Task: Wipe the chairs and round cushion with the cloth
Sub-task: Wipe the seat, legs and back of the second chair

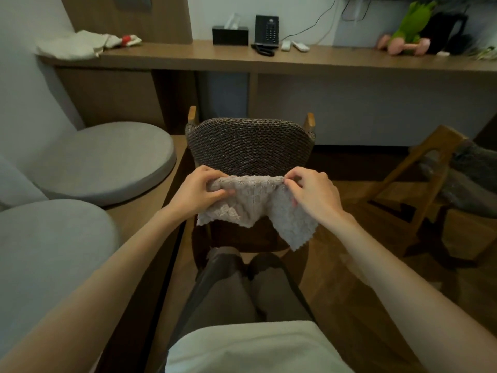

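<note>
Both hands, left and right, fingers pinching cloth over chair; prep step, next bunch and wipe the back.

Head view looks forward and down, close over the chair (wide-angle)

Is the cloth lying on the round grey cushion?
No, the left hand and the right hand hold the cloth up in front of the woven chair, apart from the round cushion.
</note>
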`<state>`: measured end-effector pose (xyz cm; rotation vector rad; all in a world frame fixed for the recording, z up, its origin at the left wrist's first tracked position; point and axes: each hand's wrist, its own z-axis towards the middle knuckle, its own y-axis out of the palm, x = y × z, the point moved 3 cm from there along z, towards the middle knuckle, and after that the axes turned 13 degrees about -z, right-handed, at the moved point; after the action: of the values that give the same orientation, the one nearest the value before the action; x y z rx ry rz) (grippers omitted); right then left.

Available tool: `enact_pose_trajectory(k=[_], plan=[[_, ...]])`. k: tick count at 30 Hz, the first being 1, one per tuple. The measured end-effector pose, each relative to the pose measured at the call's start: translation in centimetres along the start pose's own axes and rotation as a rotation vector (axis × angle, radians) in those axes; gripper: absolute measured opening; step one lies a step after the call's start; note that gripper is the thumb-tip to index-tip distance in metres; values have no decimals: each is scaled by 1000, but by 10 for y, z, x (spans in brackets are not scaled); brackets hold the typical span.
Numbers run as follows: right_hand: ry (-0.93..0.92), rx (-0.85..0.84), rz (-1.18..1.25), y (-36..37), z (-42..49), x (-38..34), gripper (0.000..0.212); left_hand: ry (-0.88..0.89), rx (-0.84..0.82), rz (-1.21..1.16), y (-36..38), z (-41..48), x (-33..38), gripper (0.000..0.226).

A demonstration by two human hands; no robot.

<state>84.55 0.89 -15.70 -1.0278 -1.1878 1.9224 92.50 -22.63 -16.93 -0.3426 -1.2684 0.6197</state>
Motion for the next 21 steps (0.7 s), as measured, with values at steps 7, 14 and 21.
enact_pose_trajectory(k=[7, 14, 21], plan=[[127, 24, 227, 8, 43, 12, 5, -99, 118, -177, -7, 44, -11, 15], [165, 203, 298, 19, 104, 10, 10, -161, 566, -27, 0, 101, -19, 20], [128, 422, 477, 47, 143, -2, 38, -66, 896, -315, 26, 136, -22, 48]])
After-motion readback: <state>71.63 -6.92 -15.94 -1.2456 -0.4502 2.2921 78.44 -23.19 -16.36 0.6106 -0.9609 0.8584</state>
